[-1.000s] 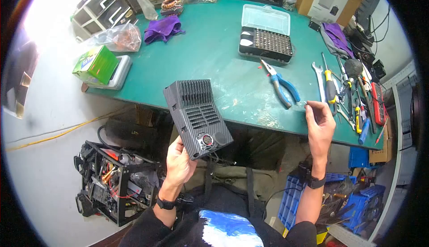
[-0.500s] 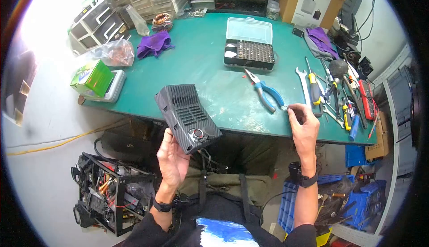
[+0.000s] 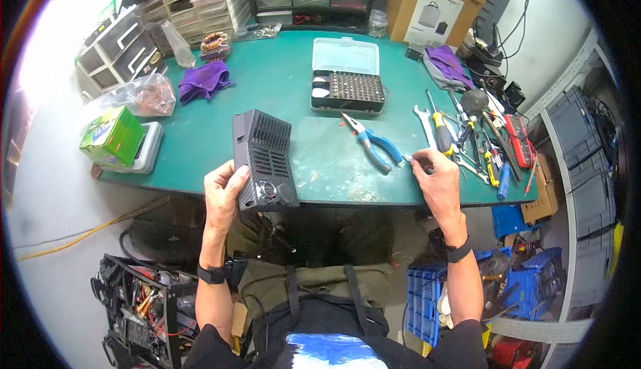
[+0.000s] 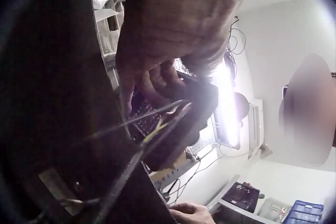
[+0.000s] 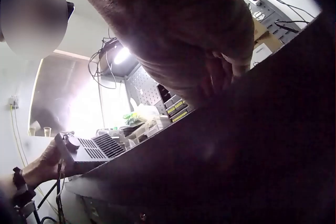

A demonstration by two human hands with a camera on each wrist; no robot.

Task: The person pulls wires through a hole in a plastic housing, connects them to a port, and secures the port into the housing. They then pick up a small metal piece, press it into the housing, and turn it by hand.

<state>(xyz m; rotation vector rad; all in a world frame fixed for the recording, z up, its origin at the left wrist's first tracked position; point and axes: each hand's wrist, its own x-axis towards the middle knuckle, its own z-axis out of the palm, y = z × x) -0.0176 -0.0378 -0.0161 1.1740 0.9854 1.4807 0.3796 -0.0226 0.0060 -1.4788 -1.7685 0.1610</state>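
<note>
In the head view my left hand (image 3: 222, 199) grips the lower left side of a black, carbon-patterned slotted housing (image 3: 262, 152), thumb on its front face. The housing is tilted up at the table's front edge, a round connector low on it. Thin wires hang from its underside in the left wrist view. My right hand (image 3: 439, 185) is at the table edge, thumb and index finger pinched at a small pale piece (image 3: 407, 159). Blue-handled pliers (image 3: 372, 143) lie just left of these fingertips. In the right wrist view the fingertips are partly hidden.
An open bit case (image 3: 347, 91) stands on the green table (image 3: 267, 59). Wrenches, screwdrivers and a red meter (image 3: 517, 141) lie at the right. Purple cloths, a green box (image 3: 112, 137) and drawer units line the sides and back. An open-framed device (image 3: 143, 309) stands below left.
The view has shifted, with the table's back more visible. My left hand has turned the housing more upright, its thumb now on the front. The right hand keeps its place beside the pliers.
</note>
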